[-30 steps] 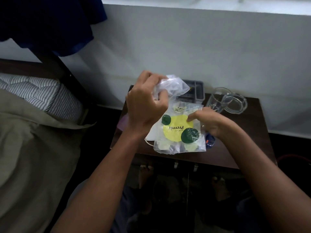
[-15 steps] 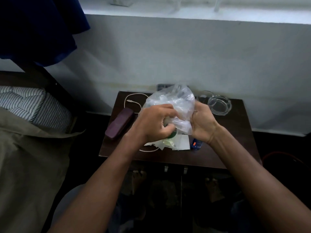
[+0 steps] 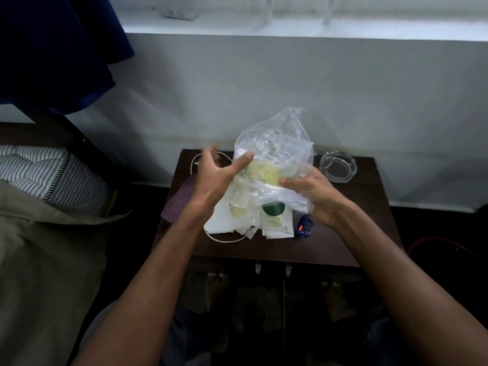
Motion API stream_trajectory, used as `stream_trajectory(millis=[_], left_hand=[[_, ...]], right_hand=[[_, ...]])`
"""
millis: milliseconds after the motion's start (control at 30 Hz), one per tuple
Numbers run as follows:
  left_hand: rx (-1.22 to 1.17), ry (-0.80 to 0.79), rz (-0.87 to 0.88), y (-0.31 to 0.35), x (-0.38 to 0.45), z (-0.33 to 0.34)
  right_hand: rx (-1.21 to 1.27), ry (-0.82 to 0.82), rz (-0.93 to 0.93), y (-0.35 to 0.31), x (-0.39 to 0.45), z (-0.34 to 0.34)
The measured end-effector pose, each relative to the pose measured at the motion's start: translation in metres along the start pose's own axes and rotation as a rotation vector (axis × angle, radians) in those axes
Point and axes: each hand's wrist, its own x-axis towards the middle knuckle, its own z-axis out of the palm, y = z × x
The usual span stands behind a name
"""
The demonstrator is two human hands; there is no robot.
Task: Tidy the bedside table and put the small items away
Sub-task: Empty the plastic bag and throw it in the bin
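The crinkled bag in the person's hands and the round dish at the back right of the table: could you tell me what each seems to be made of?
The bag looks like thin, clear plastic film: it creases, shines, and shows the packets inside. The dish looks like thick clear glass, judging by its see-through, glossy, heavy rim, though hard plastic cannot be ruled out. The table under it looks like dark brown wood or veneer.

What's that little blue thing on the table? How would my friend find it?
Look at the dark wooden bedside table under the window. Near its front edge, just below the right hand that grips the clear plastic bag, lies the small blue thing. It is the only blue item there and has an orange spot, unlike the white sachets beside it.
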Motion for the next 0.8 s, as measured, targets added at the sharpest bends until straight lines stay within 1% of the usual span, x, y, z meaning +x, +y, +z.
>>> stream_trajectory(millis=[33, 67, 100, 133, 200, 300, 333, 433, 533, 600, 667, 733, 800], left_hand=[[-0.117, -0.163, -0.105, -0.002, 0.002, -0.002], [-0.163, -0.285, -0.134, -0.004, 0.004, -0.003], [-0.172, -0.338, -0.118, -0.007, 0.005, -0.004], [-0.177, -0.336, -0.089, -0.007, 0.006, -0.003], [-0.163, -0.276, -0.037, -0.008, 0.009, -0.003], [-0.172, -0.258, -0.038, -0.007, 0.011, -0.001], [-0.196, -0.256, -0.065, -0.008, 0.013, -0.001], [-0.300, -0.270, -0.188, -0.009, 0.015, -0.004], [-0.397, -0.317, -0.310, -0.010, 0.014, -0.005], [-0.425, -0.325, -0.328, -0.013, 0.014, -0.006], [-0.391, -0.304, -0.302, -0.015, 0.015, -0.008], [-0.307, -0.297, -0.236, -0.018, 0.015, -0.011], [-0.243, -0.360, -0.152, -0.019, 0.014, -0.012]], right_hand=[[0.019, -0.018, -0.001, -0.001, 0.000, 0.000], [0.043, -0.040, -0.001, -0.001, -0.001, -0.001], [0.069, -0.052, 0.006, -0.003, -0.002, 0.002], [0.087, -0.058, 0.013, -0.006, -0.003, 0.004], [0.139, -0.026, 0.011, -0.009, -0.005, 0.003], [0.220, 0.063, 0.029, -0.011, -0.008, 0.003], [0.243, 0.074, 0.047, -0.011, -0.009, 0.003], [0.313, 0.001, 0.081, -0.011, -0.009, 0.007], [0.347, 0.057, 0.096, -0.005, -0.005, 0.010], [0.315, 0.057, 0.082, -0.001, -0.005, 0.006], [0.314, 0.036, 0.088, -0.002, -0.006, -0.005], [0.368, -0.040, 0.148, -0.005, -0.009, -0.014], [0.267, -0.039, 0.212, -0.006, -0.007, -0.021]])
